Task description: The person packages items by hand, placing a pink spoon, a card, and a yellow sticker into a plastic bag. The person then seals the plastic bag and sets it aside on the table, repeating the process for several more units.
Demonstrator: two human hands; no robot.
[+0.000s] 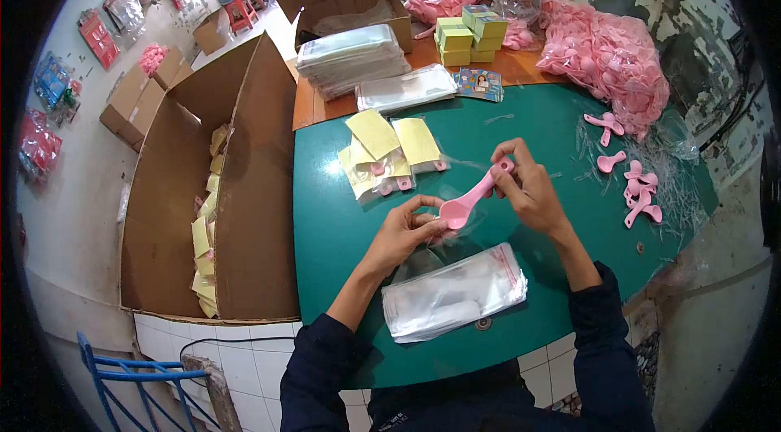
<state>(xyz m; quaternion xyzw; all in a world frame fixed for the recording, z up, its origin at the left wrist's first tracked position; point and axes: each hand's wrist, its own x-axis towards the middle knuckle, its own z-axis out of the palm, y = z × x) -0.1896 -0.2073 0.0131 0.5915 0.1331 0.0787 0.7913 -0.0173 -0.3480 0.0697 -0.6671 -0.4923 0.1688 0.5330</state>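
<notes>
Passing room on the green worktop [332,224]
From here I see a hand's way along the left edge, hemmed by the carton [260,180]; carded packets [374,135], loose spoons [612,162] (plastic scraps [683,192] snarled beside them) and the bulky bag [606,50] at the far right corner obstruct.

The spoon [467,208] at center looks like smooth pink plastic. Lower center, the bags [454,294] are glossy clear film; the box [259,180] at left is matt brown cardboard.

Left hand [409,229]: forearm [360,290] toward 1 o'clock, thumb and fingers pinched. Right hand [527,189]: forearm toward 11 o'clock, fingertips pinched.
</notes>
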